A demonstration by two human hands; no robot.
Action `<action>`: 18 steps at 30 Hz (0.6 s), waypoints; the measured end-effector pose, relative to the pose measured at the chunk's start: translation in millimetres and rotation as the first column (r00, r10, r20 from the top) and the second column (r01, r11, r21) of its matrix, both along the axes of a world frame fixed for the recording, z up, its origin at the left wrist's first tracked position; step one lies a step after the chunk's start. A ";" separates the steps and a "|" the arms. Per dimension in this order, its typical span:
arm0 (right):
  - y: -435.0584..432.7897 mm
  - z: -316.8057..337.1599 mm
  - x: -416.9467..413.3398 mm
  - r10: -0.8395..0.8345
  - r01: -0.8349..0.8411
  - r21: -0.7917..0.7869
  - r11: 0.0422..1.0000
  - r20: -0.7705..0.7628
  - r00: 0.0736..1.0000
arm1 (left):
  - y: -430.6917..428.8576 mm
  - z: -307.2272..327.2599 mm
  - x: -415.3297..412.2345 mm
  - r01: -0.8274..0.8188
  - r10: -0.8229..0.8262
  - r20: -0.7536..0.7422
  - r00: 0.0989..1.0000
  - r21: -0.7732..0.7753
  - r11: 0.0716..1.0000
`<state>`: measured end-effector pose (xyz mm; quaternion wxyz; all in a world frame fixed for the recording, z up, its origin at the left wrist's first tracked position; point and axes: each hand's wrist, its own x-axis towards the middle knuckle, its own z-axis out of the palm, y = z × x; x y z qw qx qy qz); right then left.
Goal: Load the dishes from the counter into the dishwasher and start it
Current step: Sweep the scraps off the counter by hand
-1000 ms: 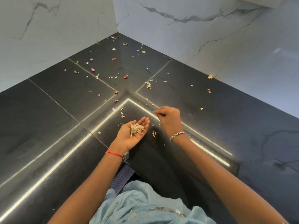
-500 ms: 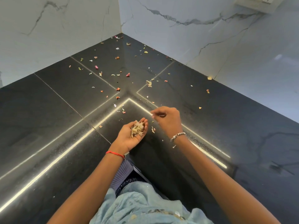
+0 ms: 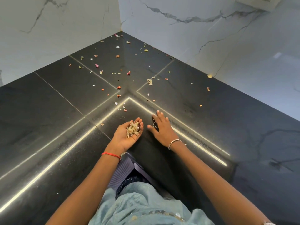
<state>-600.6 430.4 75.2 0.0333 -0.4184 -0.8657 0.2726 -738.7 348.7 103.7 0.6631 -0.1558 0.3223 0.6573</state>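
Corner of counter: black stone counter (image 3: 68, 114) meeting in an inside corner, white marble-veined walls (image 3: 203, 38) on both sides.
Left hand: left hand (image 3: 128, 135) palm up, fingers curled into a shallow cup, held just above the counter near its front edge.
Contents of left hand: a small heap of pale scraps (image 3: 133, 129), beige and papery, lying in the palm and against the finger bases; the only thing here serving as a container.
Left wrist: red thread band (image 3: 111, 154).
Right hand: right hand (image 3: 161, 126) palm down, fingers spread wide and flat, gripping nothing; fingertips at or on the counter surface, contact not certain. Just beside the left hand, a narrow gap between them.
Under right hand: a few small pale bits near the thumb and index finger, too small to tell apart.
Right wrist: beaded bracelet (image 3: 174, 142).
Scattered debris: loose bits (image 3: 119, 73) in orange, pink, green and white, spread across the counter from the hands back to the wall corner; one larger pale clump (image 3: 149, 81) near the middle seam.
Light lines: bright strip reflections (image 3: 201, 140) forming a V on the stone, its point ahead of the hands.
Dishes and dishwasher: none in view; only counter scraps visible.
Person: light blue garment (image 3: 142, 207) at bottom centre.
Upper right: edge of a white wall plate (image 3: 258, 2), partly cut off.
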 end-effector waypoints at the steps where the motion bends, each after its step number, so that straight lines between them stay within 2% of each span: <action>1: -3.7 -0.4 0.8 0.049 -0.049 0.011 0.999 -0.014 0.999 | -1.0 1.1 0.4 0.002 -0.002 0.000 1.000 0.000 1.000; 4: -10.5 -3.0 9.3 0.120 -0.113 0.087 0.990 -0.083 0.989 | -3.2 1.6 -0.1 0.003 -0.003 -0.001 1.000 -0.005 1.000; 9: -15.5 -6.6 29.7 0.220 -0.178 0.367 0.913 -0.075 0.973 | -5.9 0.9 1.5 0.021 -0.021 0.011 1.000 -0.009 1.000; 12: -19.0 -2.7 32.7 0.227 -0.175 0.443 0.879 -0.067 0.972 | -6.4 -0.7 3.3 0.042 -0.042 0.015 0.999 -0.007 0.999; 13: -18.6 -2.0 31.3 0.196 -0.136 0.442 0.887 -0.091 0.976 | -6.8 -0.7 3.8 0.049 -0.049 0.016 0.999 -0.004 0.999; 15: -16.6 3.5 25.4 0.023 0.074 0.361 0.930 -0.259 0.966 | -7.3 -1.4 5.0 0.063 -0.063 0.008 0.998 -0.005 0.998; 17: -17.9 20.6 18.5 -0.224 0.313 0.133 0.940 -0.450 0.865 | -7.5 -1.6 6.8 0.081 -0.081 0.001 0.997 -0.001 0.997; 18: -20.8 30.3 14.7 -0.279 0.366 0.071 0.928 -0.519 0.808 | -7.1 -2.3 8.4 0.090 -0.090 -0.001 0.996 -0.001 0.996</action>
